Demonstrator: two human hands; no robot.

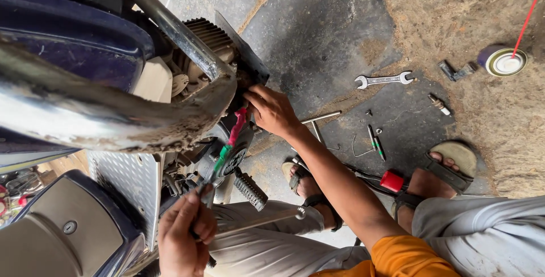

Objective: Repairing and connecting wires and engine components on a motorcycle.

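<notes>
Oily concrete floor (318,33), frame centre: right hand (272,109) pinches red-green screwdriver (230,141) tip at engine (207,41); left hand (184,234) grips its shaft, seemingly stiff, slippery.

A roadside or yard repair spot for motorbikes is being shown, not an indoor shop. A motorbike (102,112) is being worked on over cracked, oil-stained concrete (318,33) edged with bare dirt (454,4). Tools are being left loose on the ground: a spanner (384,79), a screwdriver (376,142), a spark plug (439,104), small bolts. A spray can (503,61) is being kept nearby. Sandals (451,166) are being worn.
</notes>
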